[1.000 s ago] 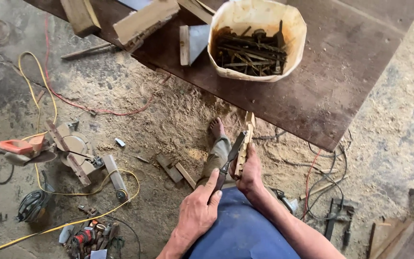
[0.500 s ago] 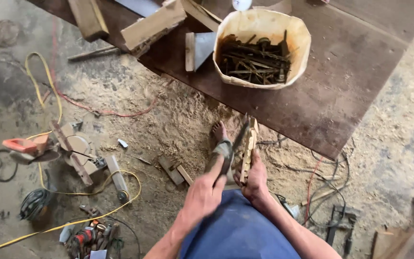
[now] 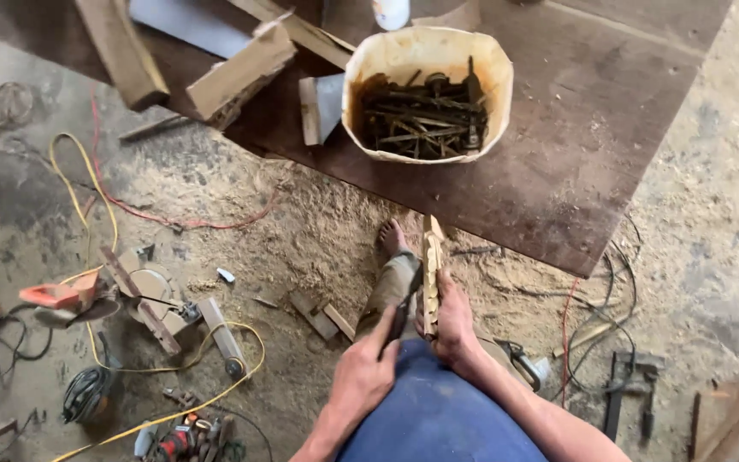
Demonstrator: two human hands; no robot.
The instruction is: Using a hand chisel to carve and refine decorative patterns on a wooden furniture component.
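Observation:
My right hand (image 3: 453, 323) grips a narrow carved piece of pale wood (image 3: 430, 265), held upright over my knee. My left hand (image 3: 363, 376) is closed around a dark hand tool (image 3: 403, 310) whose tip rests against the lower side of the wood. My bare foot (image 3: 391, 237) stands on the sawdust just beyond the hands. My blue shirt (image 3: 438, 415) fills the bottom of the view.
A white tub of rusty nails (image 3: 425, 94) sits on a dark wooden board (image 3: 592, 137) with wood offcuts (image 3: 241, 73). Yellow cable (image 3: 100, 214), an orange power tool (image 3: 57, 295), clamps (image 3: 630, 385) and small blocks (image 3: 322, 315) lie on the sawdust floor.
The view has shifted and come closer. Both hands stay on the wood and the tool, which has slid a little along the wood's lower side.

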